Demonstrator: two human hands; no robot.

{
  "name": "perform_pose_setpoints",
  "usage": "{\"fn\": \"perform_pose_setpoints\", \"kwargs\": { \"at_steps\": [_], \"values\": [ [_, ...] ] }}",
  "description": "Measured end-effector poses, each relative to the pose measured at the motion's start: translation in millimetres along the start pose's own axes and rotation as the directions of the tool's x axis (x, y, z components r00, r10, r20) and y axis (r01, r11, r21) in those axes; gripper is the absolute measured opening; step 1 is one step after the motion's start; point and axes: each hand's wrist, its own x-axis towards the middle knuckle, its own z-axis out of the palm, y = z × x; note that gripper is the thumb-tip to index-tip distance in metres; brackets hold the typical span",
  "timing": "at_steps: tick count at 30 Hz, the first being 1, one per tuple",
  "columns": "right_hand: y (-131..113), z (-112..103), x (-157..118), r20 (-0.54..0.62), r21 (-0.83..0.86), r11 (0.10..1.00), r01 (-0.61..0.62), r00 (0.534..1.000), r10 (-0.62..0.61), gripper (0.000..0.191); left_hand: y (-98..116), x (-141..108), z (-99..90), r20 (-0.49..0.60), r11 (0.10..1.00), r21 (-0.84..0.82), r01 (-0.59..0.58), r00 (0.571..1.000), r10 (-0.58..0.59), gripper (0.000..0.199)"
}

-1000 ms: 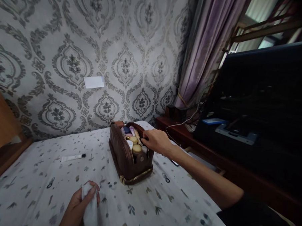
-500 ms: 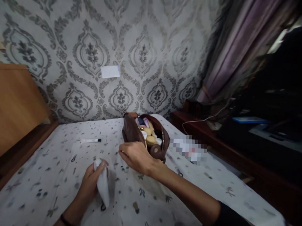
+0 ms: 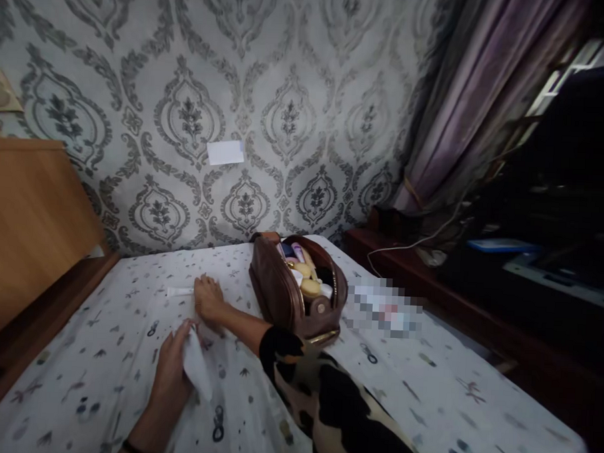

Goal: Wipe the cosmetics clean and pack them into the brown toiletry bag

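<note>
My left hand (image 3: pixel 170 367) is closed around a folded white cloth or wipe (image 3: pixel 196 367), which hangs down from between the thumb and fingers. Ahead of it, my right hand (image 3: pixel 209 300) rests low over the bed with its fingers around the right end of a slim white tube (image 3: pixel 179 291). The tube lies on the patterned sheet, and its black cap is hidden under those fingers. To the right of my right hand stands a brown leather toiletry bag (image 3: pixel 275 282), unzipped on top. Yellow-lidded jars (image 3: pixel 310 289) and a purple-white tube (image 3: pixel 297 252) show inside.
A patterned white sheet (image 3: pixel 126 352) covers the bed, which meets a wallpapered wall. A blurred-out packet (image 3: pixel 386 307) lies right of the bag. Wooden furniture (image 3: pixel 31 228) borders the left; a dark ledge with a white cable (image 3: pixel 411 245) runs along the right.
My right hand has moved left from beside the bag to the white tube and covers its cap. My left hand still holds the white cloth. The view has shifted slightly.
</note>
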Motion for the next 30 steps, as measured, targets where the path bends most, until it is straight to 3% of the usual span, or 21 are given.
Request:
{"fn": "perform_pose_setpoints", "kwargs": {
  "at_steps": [6, 10, 12, 14, 17, 20, 23, 27, 30],
  "values": [
    [9, 17, 9, 0.018, 0.167, 0.985, -0.035, 0.999, 0.032, 0.033, 14, -8, 9.9, 0.038, 0.977, -0.141, 0.161, 0.987, -0.157, 0.019],
    [10, 18, 1, 0.049, 0.413, 0.900, -0.137, 0.991, 0.128, 0.026, 20, -7, 6.6, 0.057, 0.961, -0.192, 0.200, 0.980, -0.192, 0.009],
    [9, 19, -9, 0.056, 0.577, 0.792, -0.202, 0.977, 0.208, 0.017, 20, -5, 3.9, 0.013, 0.964, -0.176, 0.198, 0.980, -0.199, 0.008],
    [9, 20, -23, 0.077, 0.742, 0.626, -0.239, 0.958, 0.275, 0.014, 19, -4, 3.2, -0.016, 0.976, -0.133, 0.175, 0.984, -0.178, 0.008],
    [14, 19, -55, 0.121, 0.919, 0.325, -0.221, 0.946, 0.301, 0.027, 16, -6, 5.7, -0.029, 0.991, -0.053, 0.126, 0.991, -0.127, 0.008],
    [25, 15, -94, 0.128, 0.985, 0.073, -0.156, 0.947, 0.294, 0.045, 11, -9, 7.9, 0.001, 0.996, -0.005, 0.092, 0.996, -0.092, 0.006],
    [36, 11, -128, 0.126, 0.990, -0.091, -0.104, 0.950, 0.284, 0.061, 4, -12, 7.4, 0.042, 0.998, 0.019, 0.056, 0.998, -0.057, 0.001],
    [36, 10, -153, 0.131, 0.951, -0.307, -0.049, 0.959, 0.252, 0.070, -8, -21, 7.8, 0.110, 0.998, 0.054, 0.027, 0.993, -0.032, 0.020],
    [31, 11, -160, 0.101, 0.951, -0.308, -0.009, 0.954, 0.282, 0.066, -16, -33, 11.9, 0.178, 0.996, 0.091, 0.007, 0.984, -0.023, 0.038]
  ]
}}
